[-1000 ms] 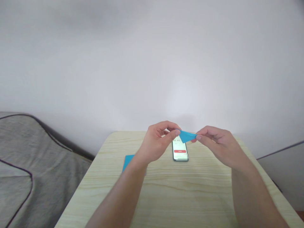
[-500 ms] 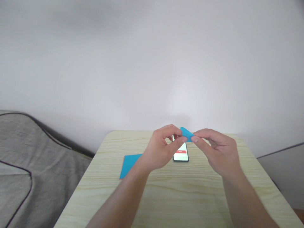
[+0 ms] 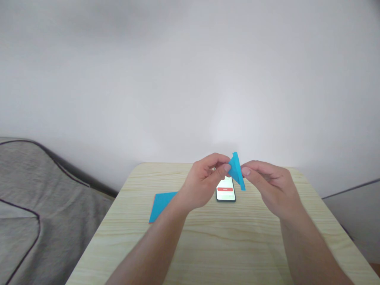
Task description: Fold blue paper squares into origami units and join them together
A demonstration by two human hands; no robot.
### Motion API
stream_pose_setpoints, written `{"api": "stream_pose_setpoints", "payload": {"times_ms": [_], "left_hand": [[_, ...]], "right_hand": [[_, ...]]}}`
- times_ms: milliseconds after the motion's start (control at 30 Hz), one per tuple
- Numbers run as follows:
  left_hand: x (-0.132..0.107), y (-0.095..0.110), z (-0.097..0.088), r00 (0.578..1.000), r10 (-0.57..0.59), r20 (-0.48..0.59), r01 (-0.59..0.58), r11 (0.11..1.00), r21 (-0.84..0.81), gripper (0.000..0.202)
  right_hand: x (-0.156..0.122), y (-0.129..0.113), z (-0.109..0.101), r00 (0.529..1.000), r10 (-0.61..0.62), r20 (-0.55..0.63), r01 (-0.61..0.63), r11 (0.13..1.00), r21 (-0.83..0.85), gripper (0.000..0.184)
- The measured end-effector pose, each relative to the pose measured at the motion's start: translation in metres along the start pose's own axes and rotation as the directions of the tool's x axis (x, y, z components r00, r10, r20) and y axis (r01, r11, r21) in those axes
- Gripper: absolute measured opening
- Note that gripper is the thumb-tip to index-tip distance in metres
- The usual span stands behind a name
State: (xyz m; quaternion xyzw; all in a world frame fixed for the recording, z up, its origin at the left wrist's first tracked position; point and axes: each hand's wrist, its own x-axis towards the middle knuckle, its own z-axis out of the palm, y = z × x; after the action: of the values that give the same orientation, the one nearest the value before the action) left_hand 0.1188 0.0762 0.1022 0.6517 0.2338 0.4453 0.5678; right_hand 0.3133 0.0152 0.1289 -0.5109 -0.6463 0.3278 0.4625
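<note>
A small folded piece of blue paper is held up over the table, with a narrow band along its right side. My left hand pinches its left corner between thumb and fingers. Thumb and index finger of my right hand are closed together at the paper's right edge; how much paper lies between them is hidden. Below and behind the folded paper lies a phone with a lit screen showing a red bar. A flat blue sheet with an orange edge rests left of my left wrist, partly covered by my forearm.
The light wood-grain table has rounded far corners and stands against a white wall. Grey fabric with dark piping is at the left, beside the table.
The folded paper has turned more upright, and its band along the right side now shows. My right fingertips have shifted from its lower right corner to the middle of its right edge.
</note>
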Motion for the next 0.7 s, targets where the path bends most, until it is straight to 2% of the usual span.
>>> {"api": "stream_pose_setpoints", "payload": {"times_ms": [300,467,700], "left_hand": [[-0.001,0.007,0.005,1.000,0.007,-0.008,-0.008,0.998,-0.068,0.019],[-0.001,0.011,0.006,0.999,0.030,-0.014,-0.031,0.998,-0.054,0.021],[0.000,0.009,0.009,0.996,0.080,-0.027,-0.083,0.984,-0.159,0.018]], "right_hand": [[-0.003,0.002,0.005,0.997,-0.057,-0.059,0.062,0.995,0.073,0.021],[-0.003,-0.006,0.005,0.999,-0.040,-0.033,0.044,0.991,0.128,0.023],[-0.002,-0.003,0.006,0.997,-0.061,-0.046,0.069,0.977,0.201,0.021]]}}
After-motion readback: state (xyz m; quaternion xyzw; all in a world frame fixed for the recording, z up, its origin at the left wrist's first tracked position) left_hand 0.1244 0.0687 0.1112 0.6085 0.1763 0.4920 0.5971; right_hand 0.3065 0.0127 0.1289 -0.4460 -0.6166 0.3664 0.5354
